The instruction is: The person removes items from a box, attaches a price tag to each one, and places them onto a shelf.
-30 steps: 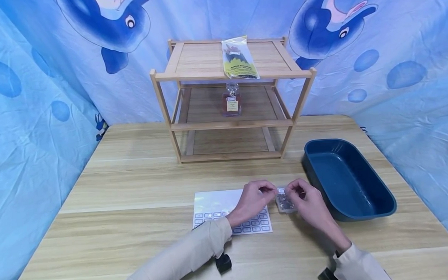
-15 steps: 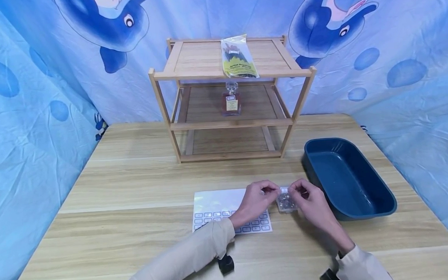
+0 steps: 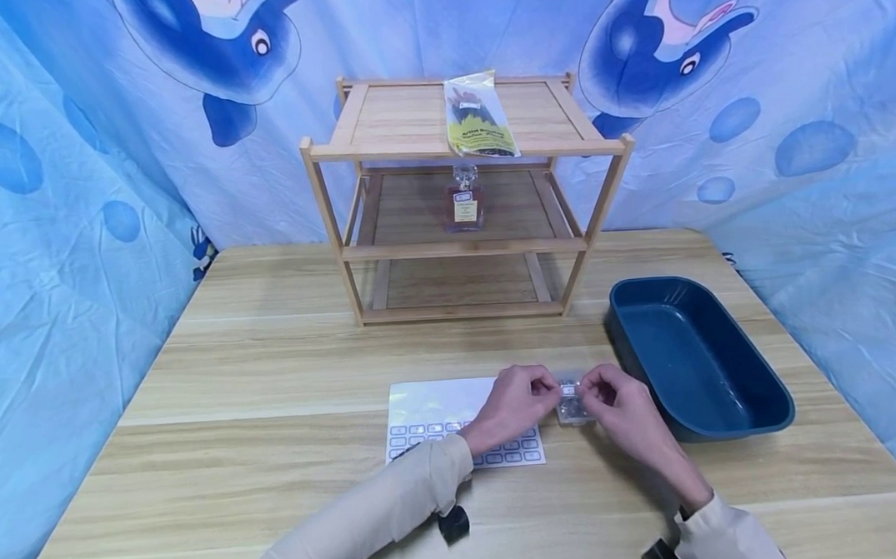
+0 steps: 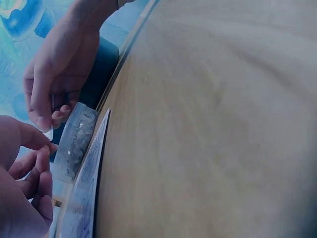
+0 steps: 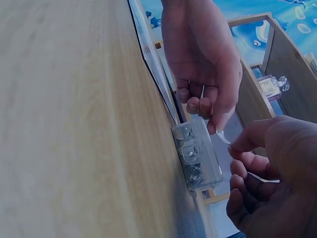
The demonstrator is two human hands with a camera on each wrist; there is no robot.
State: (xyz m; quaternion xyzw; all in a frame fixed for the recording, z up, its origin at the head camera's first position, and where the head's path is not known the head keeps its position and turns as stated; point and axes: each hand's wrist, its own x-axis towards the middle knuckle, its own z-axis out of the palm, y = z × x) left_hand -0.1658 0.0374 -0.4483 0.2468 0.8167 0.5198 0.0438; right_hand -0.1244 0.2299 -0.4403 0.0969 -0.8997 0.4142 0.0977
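Note:
A small white label sticker (image 5: 223,137) is stretched between my two hands, its ends pinched by thumb and forefinger on each side. My left hand (image 3: 517,403) grips the left end and my right hand (image 3: 622,401) grips the right end. Directly beneath sits a clear plastic box (image 5: 195,156) on the table, holding several small shiny pieces. In the head view the sticker overlaps the upper part of the box. Under my left wrist lies a white sheet (image 3: 432,401) with rows of blue-framed labels, partly covered by the forearm.
To the right stands a dark blue basin (image 3: 695,360). A three-level wooden shelf (image 3: 462,249) rises at the back of the table (image 3: 257,388). On it are a perfume bottle (image 3: 464,208) in the middle and a yellow-and-white packet (image 3: 478,120) on top.
Both hands have shifted slightly, the left one to the right. The pinched sticker has come a little nearer to me over the box, which stays put.

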